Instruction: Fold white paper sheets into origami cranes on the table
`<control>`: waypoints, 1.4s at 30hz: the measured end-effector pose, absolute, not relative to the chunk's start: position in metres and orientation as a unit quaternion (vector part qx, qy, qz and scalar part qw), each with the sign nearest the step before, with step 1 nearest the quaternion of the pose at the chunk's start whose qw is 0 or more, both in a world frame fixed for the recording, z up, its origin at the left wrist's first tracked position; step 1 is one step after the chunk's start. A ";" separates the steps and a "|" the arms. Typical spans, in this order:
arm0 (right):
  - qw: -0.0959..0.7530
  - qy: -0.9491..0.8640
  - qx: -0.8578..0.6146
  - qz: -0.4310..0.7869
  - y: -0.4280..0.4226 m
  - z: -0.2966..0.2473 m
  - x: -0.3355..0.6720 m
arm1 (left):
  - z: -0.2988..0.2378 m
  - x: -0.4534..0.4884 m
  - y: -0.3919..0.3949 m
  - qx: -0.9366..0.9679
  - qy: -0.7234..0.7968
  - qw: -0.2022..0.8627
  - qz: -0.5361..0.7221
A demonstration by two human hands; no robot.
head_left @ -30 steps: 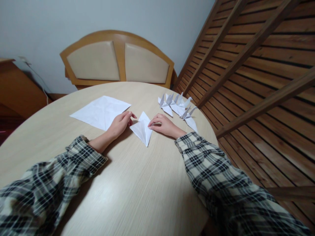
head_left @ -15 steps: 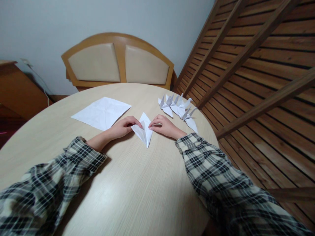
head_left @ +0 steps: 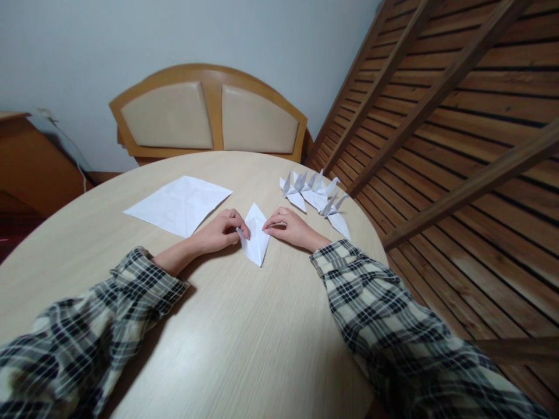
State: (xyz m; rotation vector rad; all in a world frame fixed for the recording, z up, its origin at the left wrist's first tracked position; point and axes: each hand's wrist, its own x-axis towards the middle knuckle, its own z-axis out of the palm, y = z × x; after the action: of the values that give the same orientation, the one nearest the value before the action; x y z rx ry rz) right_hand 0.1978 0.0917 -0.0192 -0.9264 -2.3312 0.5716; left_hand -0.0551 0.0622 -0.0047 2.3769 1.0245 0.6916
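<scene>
A small folded white paper (head_left: 257,244), shaped like a diamond, lies on the table between my hands with one point toward me. My left hand (head_left: 222,231) pinches its left edge, the thumb and forefinger closed on a flap. On the opposite side my right hand (head_left: 292,226) grips the right edge between thumb and fingertips. Part of each paper edge is hidden behind the fingers. Left of it and farther back is a larger flat white sheet (head_left: 179,201) with crease lines.
Several white paper cranes (head_left: 312,195) stand at the back right of the round wooden table (head_left: 227,337). A headboard (head_left: 212,116) rises behind the table, against the wall. Wooden slats (head_left: 463,145) slope along the right side, close to the table edge.
The left flap of the folded paper has been brought inward, so the diamond looks narrower on that side. My left hand has shifted slightly right with it; my right hand stays nearly in place.
</scene>
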 end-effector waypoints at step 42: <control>0.274 -0.869 -0.346 0.223 0.090 -0.017 0.197 | -0.004 -0.042 0.055 0.870 0.446 0.058 0.201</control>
State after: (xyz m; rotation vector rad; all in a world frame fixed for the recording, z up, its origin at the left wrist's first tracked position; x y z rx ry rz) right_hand 0.1969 0.0897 -0.0166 -0.9301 -2.3375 0.5996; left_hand -0.0420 0.0549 -0.0041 2.6362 1.3528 0.6089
